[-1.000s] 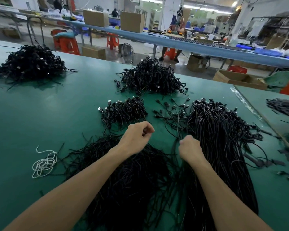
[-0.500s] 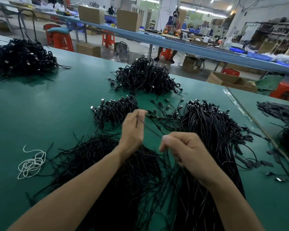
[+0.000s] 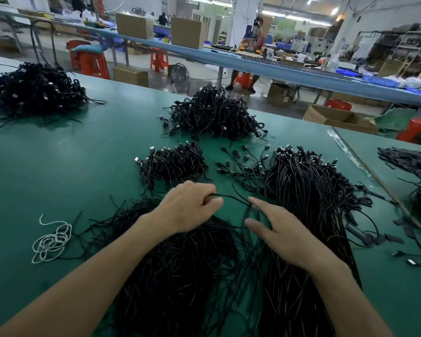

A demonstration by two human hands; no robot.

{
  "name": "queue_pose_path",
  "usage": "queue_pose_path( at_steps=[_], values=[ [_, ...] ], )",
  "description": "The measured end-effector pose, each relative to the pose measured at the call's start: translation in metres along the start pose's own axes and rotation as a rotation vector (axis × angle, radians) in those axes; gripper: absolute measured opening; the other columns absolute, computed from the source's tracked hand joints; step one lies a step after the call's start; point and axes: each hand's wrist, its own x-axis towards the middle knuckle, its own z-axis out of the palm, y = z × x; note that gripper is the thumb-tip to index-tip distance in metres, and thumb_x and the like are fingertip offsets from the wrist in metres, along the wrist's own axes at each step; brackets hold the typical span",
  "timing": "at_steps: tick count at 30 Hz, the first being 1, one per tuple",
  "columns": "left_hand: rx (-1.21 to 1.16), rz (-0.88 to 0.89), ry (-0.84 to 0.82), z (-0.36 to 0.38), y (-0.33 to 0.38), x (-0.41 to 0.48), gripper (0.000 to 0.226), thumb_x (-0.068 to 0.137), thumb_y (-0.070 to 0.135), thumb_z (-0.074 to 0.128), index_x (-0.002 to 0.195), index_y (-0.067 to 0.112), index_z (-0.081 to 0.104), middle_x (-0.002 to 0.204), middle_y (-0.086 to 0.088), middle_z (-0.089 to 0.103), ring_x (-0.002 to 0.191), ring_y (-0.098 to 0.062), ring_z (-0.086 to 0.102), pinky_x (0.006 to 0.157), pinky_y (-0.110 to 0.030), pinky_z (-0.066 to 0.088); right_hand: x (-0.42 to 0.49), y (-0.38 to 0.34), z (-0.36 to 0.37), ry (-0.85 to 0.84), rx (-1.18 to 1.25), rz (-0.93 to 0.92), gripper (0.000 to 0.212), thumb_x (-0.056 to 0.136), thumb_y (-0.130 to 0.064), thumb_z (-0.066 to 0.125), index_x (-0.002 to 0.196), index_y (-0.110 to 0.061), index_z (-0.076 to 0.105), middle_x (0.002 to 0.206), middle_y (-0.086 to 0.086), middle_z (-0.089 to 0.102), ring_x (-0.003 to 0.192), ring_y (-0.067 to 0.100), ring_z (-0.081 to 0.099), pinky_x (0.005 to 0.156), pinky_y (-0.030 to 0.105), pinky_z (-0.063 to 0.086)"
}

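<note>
Biggest risk here imo is a snag. The single black cable (image 3: 231, 197) runs straight into the mess of loose black strands (image 3: 180, 276) under both arms, so a quick pull would probably drag a few neighbours along or knot things up. It's also thin and slick-looking, so it could slide out of the fist. And the big bundle of long cables (image 3: 309, 190) lies just beside the right hand (image 3: 287, 237), so an elbow could fan that out too.

The cable is a thin, glossy black wire, arcing in a shallow curve just above the green table (image 3: 58, 166). It sits between the two hands, in front of the small heap of coiled cables (image 3: 173, 164). The left hand (image 3: 190, 207) is curled around one end. The right hand has its fingers straight and spread, gripping nothing, with the index tip right at the cable's other end.
</note>
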Motion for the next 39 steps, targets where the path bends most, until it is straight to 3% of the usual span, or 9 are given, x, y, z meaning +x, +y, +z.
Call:
queue_pose_path(
  at_steps=[6,10,13,16,21,24,28,31,39],
  values=[
    [-0.392,0.052,-0.067,-0.003,0.015,-0.013,0.051,0.104,0.043,0.044,0.061,0.019,0.029,0.057,0.002,0.026,0.050,-0.013,0.023,0.051,-0.033,0.025,0.000,-0.016,0.012,0.360,-0.034,-0.244,0.050,0.097,-0.051,0.046,0.143,-0.032,0.043,0.143,-0.015,0.038,0.135,0.005,0.029,0.109,0.026,0.024],
    [-0.764,-0.109,-0.153,-0.010,0.023,-0.016,0.051,0.100,0.047,0.042,0.058,0.018,0.040,0.055,0.000,0.027,0.046,-0.012,0.021,0.044,-0.019,0.025,0.007,-0.016,0.016,0.209,0.149,-0.247,0.018,0.101,-0.031,0.053,0.104,-0.023,0.069,0.115,-0.012,0.062,0.111,0.006,0.053,0.100,0.031,0.043],
    [-0.801,-0.264,-0.432,-0.016,0.025,-0.020,0.052,0.094,0.059,0.041,0.058,0.022,0.049,0.054,0.004,0.031,0.046,-0.013,0.023,0.044,-0.020,0.024,0.008,-0.015,0.015,0.303,0.447,-0.202,0.019,0.099,-0.028,0.055,0.085,-0.031,0.068,0.076,-0.007,0.067,0.073,0.003,0.062,0.067,0.017,0.049],
    [-0.959,-0.257,-0.672,-0.018,0.029,-0.024,0.054,0.101,0.055,0.039,0.066,0.017,0.054,0.055,0.006,0.029,0.047,-0.010,0.025,0.044,-0.019,0.026,0.008,-0.022,0.017,0.387,0.703,-0.153,0.020,0.092,-0.042,0.058,0.084,-0.032,0.073,0.063,0.004,0.058,0.057,0.025,0.049,0.054,0.038,0.045],
    [-1.578,-0.303,-0.353,-0.014,0.043,-0.018,0.045,0.098,0.040,0.045,0.089,0.008,0.076,0.059,0.003,0.048,0.051,-0.010,0.047,0.051,-0.023,0.047,0.001,-0.041,0.028,0.195,0.579,-0.218,0.033,0.101,-0.032,0.053,0.072,-0.039,0.067,0.054,-0.007,0.044,0.049,0.008,0.034,0.048,0.026,0.028],
    [-1.752,-0.311,-0.091,-0.006,0.038,-0.011,0.048,0.100,0.036,0.039,0.116,0.003,0.071,0.097,-0.011,0.072,0.093,-0.022,0.071,0.082,-0.031,0.059,-0.008,-0.052,0.031,0.032,0.429,-0.240,0.037,0.103,-0.032,0.049,0.067,-0.033,0.058,0.051,-0.011,0.047,0.044,0.005,0.035,0.044,0.021,0.029],
    [-1.026,-0.242,0.151,0.002,0.030,-0.014,0.037,0.109,0.025,0.031,0.122,0.018,0.064,0.110,-0.003,0.073,0.109,-0.011,0.068,0.098,-0.027,0.053,-0.014,-0.056,0.022,0.079,0.343,-0.249,0.032,0.100,-0.033,0.053,0.072,-0.021,0.058,0.055,-0.015,0.050,0.047,0.006,0.041,0.047,0.018,0.033],
    [-0.516,-0.113,-0.100,0.002,0.029,-0.025,0.036,0.108,0.028,0.037,0.107,0.019,0.071,0.088,0.010,0.072,0.084,-0.002,0.068,0.084,-0.023,0.056,-0.014,-0.056,0.002,0.283,0.293,-0.264,0.020,0.094,-0.037,0.062,0.077,-0.027,0.068,0.071,-0.015,0.058,0.066,0.001,0.054,0.059,0.017,0.042],
    [-1.237,-0.187,-0.515,-0.022,0.060,-0.037,0.055,0.101,0.056,0.032,0.065,0.020,0.052,0.054,0.010,0.027,0.045,-0.009,0.022,0.043,-0.018,0.027,-0.001,-0.059,-0.010,0.418,0.839,-0.287,0.024,0.080,-0.047,0.067,0.074,-0.024,0.073,0.051,0.000,0.046,0.050,0.009,0.038,0.047,0.023,0.032]
  ],
)
